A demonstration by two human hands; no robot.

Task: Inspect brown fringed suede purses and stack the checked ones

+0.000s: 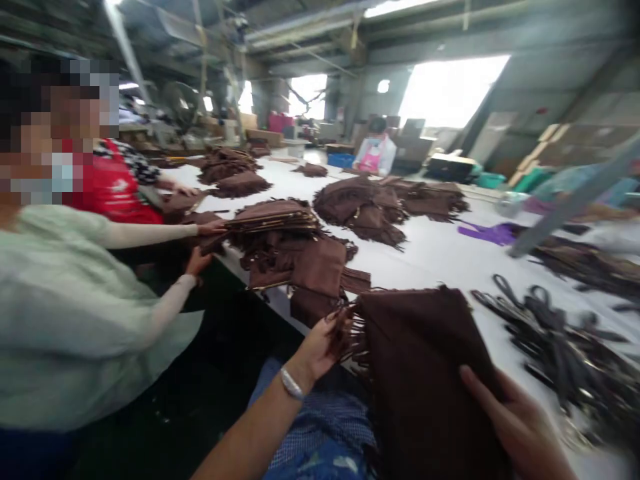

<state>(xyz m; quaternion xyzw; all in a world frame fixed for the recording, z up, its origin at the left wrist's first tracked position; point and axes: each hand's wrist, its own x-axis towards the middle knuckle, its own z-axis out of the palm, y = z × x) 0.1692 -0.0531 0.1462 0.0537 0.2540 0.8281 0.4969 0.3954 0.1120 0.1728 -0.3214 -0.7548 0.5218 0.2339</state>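
A dark brown fringed piece point(425, 373) hangs over the near table edge, held between my two hands. My left hand point(325, 343), with a silver bracelet at the wrist, has its fingers closed round the fringe on the piece's left side. On the right side, my right hand point(515, 413) grips the edge, its thumb lying on the front face and its other fingers hidden behind. Just beyond my left hand lies a stack of brown pieces point(317, 267) on the white table point(425, 257).
At the left, a person in pale green point(75, 300) handles brown pieces beside a person in red point(117, 183). More brown piles point(360, 203) lie farther back. Dark straps point(555, 333) and a slanted metal post point(575, 200) are at the right. Another person point(375, 153) is across the table.
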